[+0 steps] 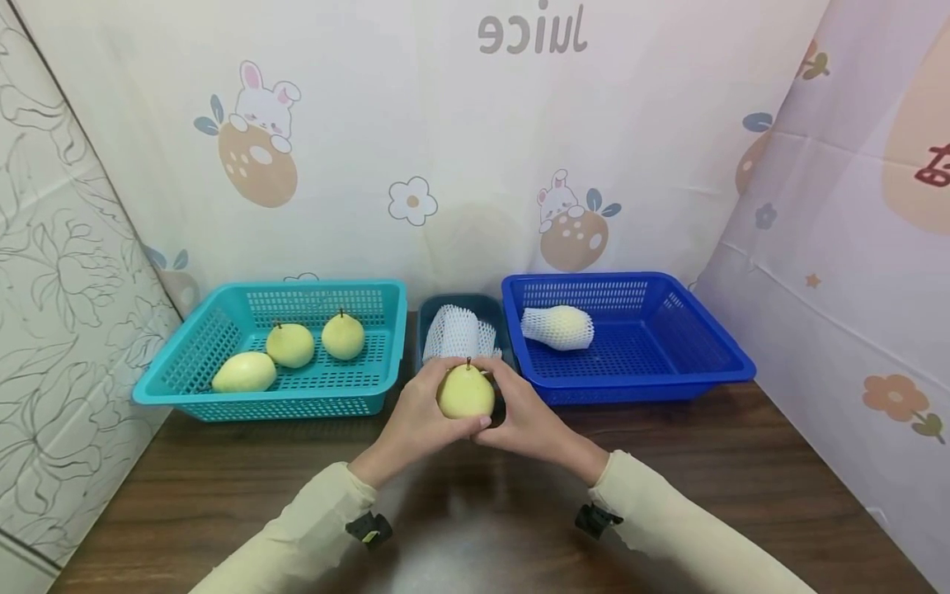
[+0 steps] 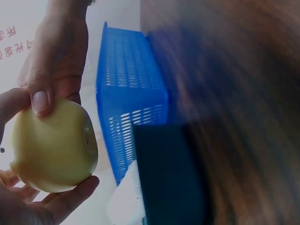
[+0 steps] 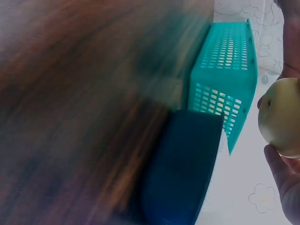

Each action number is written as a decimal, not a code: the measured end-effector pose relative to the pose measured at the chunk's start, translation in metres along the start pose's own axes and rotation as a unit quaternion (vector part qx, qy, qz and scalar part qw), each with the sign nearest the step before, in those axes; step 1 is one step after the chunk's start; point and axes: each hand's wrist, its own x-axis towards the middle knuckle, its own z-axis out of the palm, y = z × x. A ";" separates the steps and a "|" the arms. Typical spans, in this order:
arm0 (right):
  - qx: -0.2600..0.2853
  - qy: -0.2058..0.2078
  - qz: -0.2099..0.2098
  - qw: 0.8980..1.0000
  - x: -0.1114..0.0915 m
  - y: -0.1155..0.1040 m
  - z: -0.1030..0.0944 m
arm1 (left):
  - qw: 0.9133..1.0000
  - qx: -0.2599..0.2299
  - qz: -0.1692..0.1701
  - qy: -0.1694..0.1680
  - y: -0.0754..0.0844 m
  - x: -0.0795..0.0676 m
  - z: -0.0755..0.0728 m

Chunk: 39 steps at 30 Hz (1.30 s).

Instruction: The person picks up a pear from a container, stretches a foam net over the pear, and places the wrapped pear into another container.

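A yellow pear (image 1: 466, 393), stem up, is held between both hands above the table in the head view. My left hand (image 1: 420, 418) grips its left side and my right hand (image 1: 529, 419) its right, with the thumbs meeting at the front. In the left wrist view the pear (image 2: 56, 145) has fingers on opposite sides, its base end facing the table. The right wrist view catches the pear (image 3: 283, 117) at its edge. Just behind the hands, a small dark bin (image 1: 490, 302) contains white foam net sleeves (image 1: 454, 332).
At the left, a teal basket (image 1: 282, 406) has several bare pears, one of them this pear (image 1: 343, 337). To the right is a blue basket (image 1: 638, 384) with one pear in a foam net (image 1: 562, 327). All stand on the dark wooden table (image 1: 475, 528) before a printed curtain (image 1: 475, 124).
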 end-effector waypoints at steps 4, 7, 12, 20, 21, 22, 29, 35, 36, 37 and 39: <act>0.009 -0.011 0.007 1.000 -0.006 0.002 0.001 | 1.000 -0.006 -0.017 -0.012 -0.002 -0.006 0.007; 0.013 -0.027 0.020 0.999 -0.010 0.004 0.003 | 0.999 -0.004 -0.026 -0.024 -0.004 -0.010 0.011; 0.008 -0.044 0.026 0.999 -0.015 0.012 0.009 | 0.998 0.002 -0.042 -0.043 -0.010 -0.015 0.017; 0.004 -0.068 0.049 0.997 -0.021 0.024 0.020 | 0.995 0.018 -0.067 -0.070 -0.018 -0.022 0.022; 0.005 -0.072 0.052 0.996 -0.022 0.024 0.021 | 0.995 0.019 -0.069 -0.072 -0.020 -0.023 0.022; 0.006 -0.076 0.055 0.996 -0.022 0.025 0.022 | 0.994 0.019 -0.072 -0.075 -0.021 -0.024 0.023; -0.005 -0.094 0.070 0.993 -0.025 0.029 0.029 | 0.991 0.023 -0.096 -0.091 -0.028 -0.026 0.027; -0.018 -0.100 0.070 0.992 -0.026 0.033 0.034 | 0.990 0.031 -0.101 -0.095 -0.033 -0.028 0.030; -0.018 -0.101 0.069 0.992 -0.027 0.033 0.035 | 0.990 0.032 -0.100 -0.095 -0.034 -0.028 0.030; -0.019 -0.102 0.068 0.992 -0.027 0.033 0.035 | 0.990 0.033 -0.099 -0.095 -0.034 -0.029 0.031; -0.021 -0.101 0.061 0.993 -0.027 0.034 0.036 | 0.990 0.033 -0.095 -0.094 -0.035 -0.029 0.031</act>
